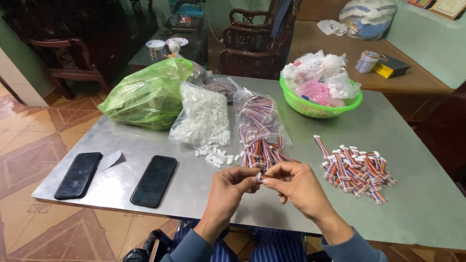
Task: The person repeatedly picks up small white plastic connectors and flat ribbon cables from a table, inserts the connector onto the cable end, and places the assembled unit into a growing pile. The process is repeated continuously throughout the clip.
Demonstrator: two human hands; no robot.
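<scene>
My left hand [232, 187] and my right hand [296, 184] meet over the near edge of the metal table [412, 194]. Between their fingertips they pinch a short striped ribbon cable with a small white connector [260, 177]. Just beyond my hands lies a clear bag of loose striped cables [259, 128] spilling onto the table. To its left a clear bag of small white connectors [204, 116] has several spilled out in front of it. A pile of striped cables with white ends [357, 167] lies to the right of my right hand.
Two black phones [78, 174] [154, 180] lie at the left front of the table. A green plastic bag [148, 94] sits at the back left, a green bowl [318, 109] of plastic bags at the back right. Dark wooden chairs [252, 48] stand behind.
</scene>
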